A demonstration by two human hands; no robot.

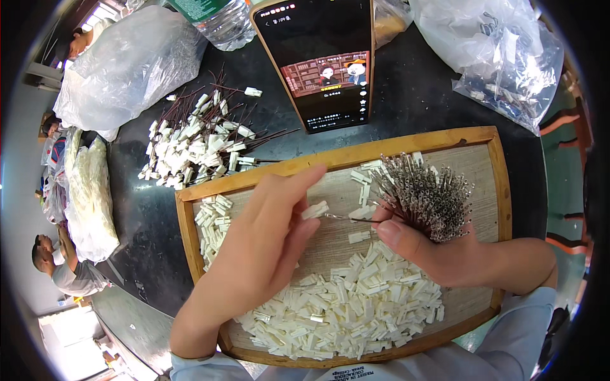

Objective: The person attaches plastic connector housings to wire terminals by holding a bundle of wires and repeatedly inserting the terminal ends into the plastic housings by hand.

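My left hand (260, 222) pinches a small white plastic connector housing (314, 210), its index finger stretched out above. My right hand (438, 251) grips a thick bundle of thin dark wires (424, 197) whose metal crimp terminals fan out at the top. One wire (359, 220) stands out from the bundle between the right thumb and fingers. Its metal end points left and lies close to the connector housing; whether it is inside cannot be made out. Below both hands, a heap of loose white connector housings (343, 305) lies in a wooden-framed tray (499, 184).
More housings (213, 222) lie at the tray's left. Beyond it is a pile of wires with white connectors (190, 140) on the black table (149, 254). A phone (318, 63) stands upright near a water bottle (219, 22). Plastic bags (130, 63) lie around. Another person (70, 267) is at the left.
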